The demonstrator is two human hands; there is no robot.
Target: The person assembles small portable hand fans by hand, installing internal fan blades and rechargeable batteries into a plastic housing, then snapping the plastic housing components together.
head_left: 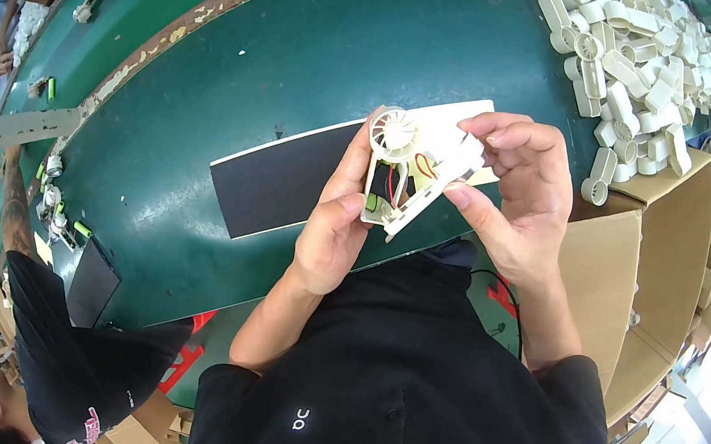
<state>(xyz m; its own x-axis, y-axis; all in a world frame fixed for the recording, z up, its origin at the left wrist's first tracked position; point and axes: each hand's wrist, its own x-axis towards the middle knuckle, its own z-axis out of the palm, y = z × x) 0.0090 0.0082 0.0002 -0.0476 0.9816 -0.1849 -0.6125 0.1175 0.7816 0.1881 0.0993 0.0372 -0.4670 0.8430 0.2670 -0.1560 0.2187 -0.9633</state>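
Both hands hold one cream plastic fan housing (pixel 400 178) above the green surface (pixel 307 56). The left hand (pixel 333 218) has its grip closed on the housing's lower side; the right hand (pixel 519 187) pinches its upper edge. Red wires (pixel 391 186) show inside. Beyond the right hand lies a pile of cream housings (pixel 632 61).

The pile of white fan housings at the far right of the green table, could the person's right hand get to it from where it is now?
Probably yes, though not freely. The right hand is gripping the open fan housing together with the left hand, so it must let go first. Only bare green table lies between it and the pile of white fan housings.
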